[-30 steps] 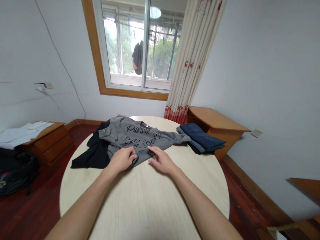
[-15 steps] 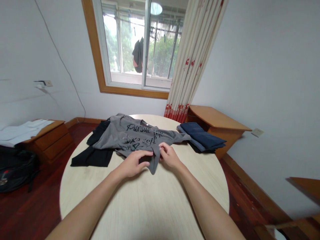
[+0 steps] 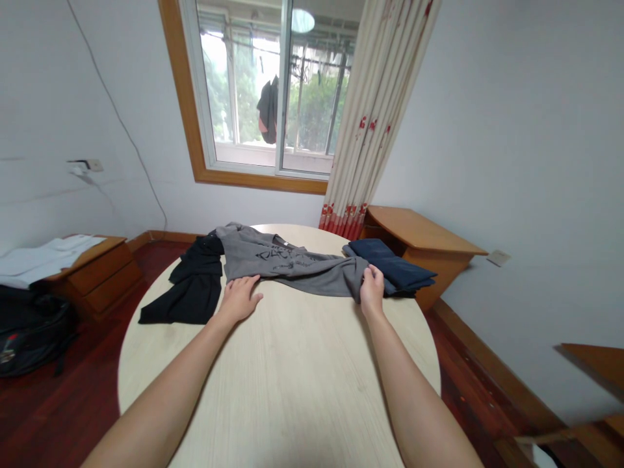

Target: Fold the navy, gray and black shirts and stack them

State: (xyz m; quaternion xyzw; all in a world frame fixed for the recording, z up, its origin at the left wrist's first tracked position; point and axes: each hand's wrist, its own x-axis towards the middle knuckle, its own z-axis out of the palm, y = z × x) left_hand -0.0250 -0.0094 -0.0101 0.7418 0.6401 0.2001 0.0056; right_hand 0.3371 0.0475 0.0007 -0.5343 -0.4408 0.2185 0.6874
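A grey T-shirt with black lettering (image 3: pixel 287 265) lies stretched across the far half of the round pale wooden table (image 3: pixel 283 390). My left hand (image 3: pixel 240 298) rests at the shirt's near left edge, fingers closed on the cloth there. My right hand (image 3: pixel 373 290) grips the shirt's right end in a closed hand, close beside a folded dark blue garment (image 3: pixel 394 268). A black garment (image 3: pixel 192 289) lies crumpled to the left of the grey shirt, partly under it.
A wooden side table (image 3: pixel 419 244) stands behind the table at the right, by a flowered curtain (image 3: pixel 375 117). A low wooden cabinet (image 3: pixel 92 270) with white cloth on it and a dark bag (image 3: pixel 29 331) sit at the left. A window (image 3: pixel 273 91) faces me.
My hands have moved apart from the middle of the shirt, the right one pulling its end out to the right, the left one to the left. The shirt is now stretched long and flatter.
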